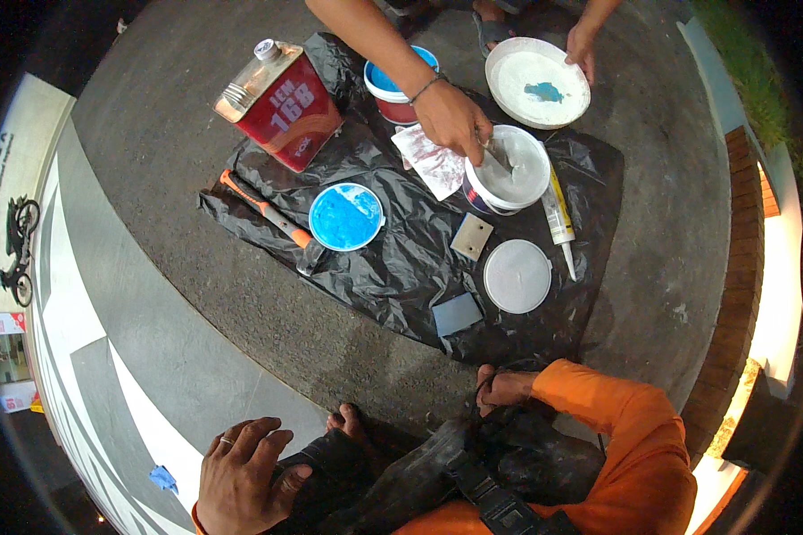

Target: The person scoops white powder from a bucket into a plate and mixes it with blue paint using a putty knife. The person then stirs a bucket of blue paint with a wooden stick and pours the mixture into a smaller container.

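My left hand [250, 471], with a ring on one finger, hovers over the pavement beside my leg. It holds nothing, and its fingers are loosely bent and apart. My right hand [507, 390], below an orange sleeve, rests low by my foot, its fingers mostly hidden. Across from me, a co-worker's hand [455, 123] grips a scraper [500, 157] dipped into a white tub [509, 207] of pale grey paste. That person's other hand [582, 49] holds the rim of a white basin [496, 100] with white material and a blue patch inside.
A black plastic sheet [401, 299] carries a red metal can [285, 116], a blue-topped tub [397, 111], a blue-smeared lid [346, 217], a hammer [268, 212], a stained cloth [430, 162], a beige block [471, 237], a grey-blue pad [458, 315], a round white lid [517, 276] and a sealant cartridge [558, 209].
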The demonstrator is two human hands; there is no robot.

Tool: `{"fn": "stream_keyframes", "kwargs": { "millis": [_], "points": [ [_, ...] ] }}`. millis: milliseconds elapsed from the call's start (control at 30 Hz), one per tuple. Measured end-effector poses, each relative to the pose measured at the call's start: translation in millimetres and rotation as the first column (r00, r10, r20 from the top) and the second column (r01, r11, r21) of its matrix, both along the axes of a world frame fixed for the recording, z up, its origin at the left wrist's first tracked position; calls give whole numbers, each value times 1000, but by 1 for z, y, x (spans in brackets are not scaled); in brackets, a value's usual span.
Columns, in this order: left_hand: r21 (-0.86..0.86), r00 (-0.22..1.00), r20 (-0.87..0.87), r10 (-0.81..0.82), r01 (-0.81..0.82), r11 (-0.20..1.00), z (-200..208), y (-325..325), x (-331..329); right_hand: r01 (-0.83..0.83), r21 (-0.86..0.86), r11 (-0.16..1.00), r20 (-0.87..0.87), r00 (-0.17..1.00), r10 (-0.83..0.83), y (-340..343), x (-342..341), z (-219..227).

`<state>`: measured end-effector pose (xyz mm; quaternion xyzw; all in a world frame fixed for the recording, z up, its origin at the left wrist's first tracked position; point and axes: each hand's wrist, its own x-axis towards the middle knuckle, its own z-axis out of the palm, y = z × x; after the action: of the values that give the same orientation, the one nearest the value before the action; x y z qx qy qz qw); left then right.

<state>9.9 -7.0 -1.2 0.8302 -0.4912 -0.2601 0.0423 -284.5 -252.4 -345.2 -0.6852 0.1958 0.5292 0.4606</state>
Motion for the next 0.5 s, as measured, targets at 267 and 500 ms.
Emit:
{"fn": "stream_keyframes", "kwargs": {
  "millis": [267,500],
  "points": [
    [-12,1000,-1,-24,24,1000,0,-3,0,40,20,999,-12,999,-40,7,-27,-44],
    [-3,1000,3,-14,14,1000,1,0,-1,70,79,994,11,997,-71,9,-29,-59]
  ]
}}
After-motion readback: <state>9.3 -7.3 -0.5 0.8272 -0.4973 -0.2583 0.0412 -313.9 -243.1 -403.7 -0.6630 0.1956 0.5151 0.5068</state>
